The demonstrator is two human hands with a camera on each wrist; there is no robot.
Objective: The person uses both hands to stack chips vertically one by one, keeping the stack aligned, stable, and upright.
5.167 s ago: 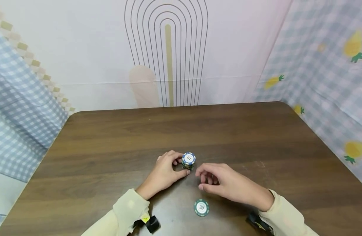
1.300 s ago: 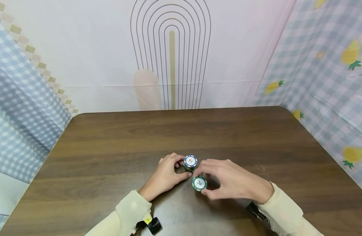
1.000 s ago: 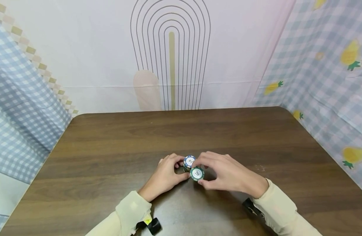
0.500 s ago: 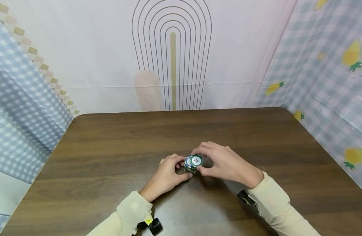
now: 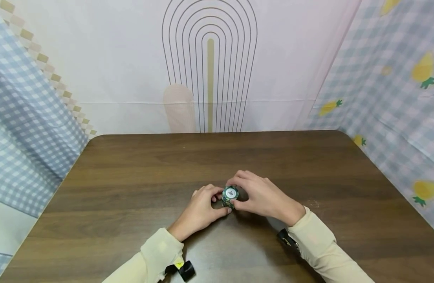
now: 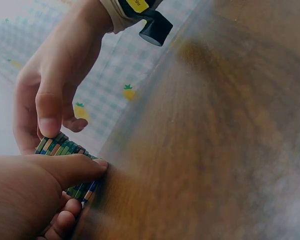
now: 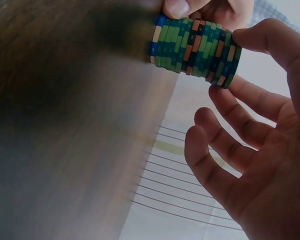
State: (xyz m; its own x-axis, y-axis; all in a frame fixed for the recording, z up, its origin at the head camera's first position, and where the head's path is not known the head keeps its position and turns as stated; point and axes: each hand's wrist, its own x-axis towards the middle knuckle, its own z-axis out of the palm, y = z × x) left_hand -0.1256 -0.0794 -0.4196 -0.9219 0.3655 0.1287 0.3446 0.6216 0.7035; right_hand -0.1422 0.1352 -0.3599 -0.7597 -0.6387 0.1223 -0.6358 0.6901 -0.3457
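A tall stack of poker chips (image 7: 190,47) stands on the brown wooden table, its edges mostly green with some blue, orange and cream. On top lies a green poker chip (image 5: 230,192) marked 20, lined up with the stack. My left hand (image 5: 200,208) grips the stack low down, thumb at the near side and fingers behind. From the right, my right hand (image 5: 260,195) pinches the top green chip between thumb and forefinger, its other fingers loosely bent in the right wrist view. In the left wrist view the left thumb (image 6: 82,170) covers part of the stack.
The wooden table (image 5: 149,169) stretches out around the hands. A white cloth with an arch pattern (image 5: 209,78) hangs behind it, with checked cloths (image 5: 379,98) at both sides. Black wrist cameras (image 5: 186,271) sit at the sleeves.
The right hand picked up the green 20 chip from the table near the front and moved it up and left onto the stack, covering the blue 10 chip. The left hand stayed at the stack.
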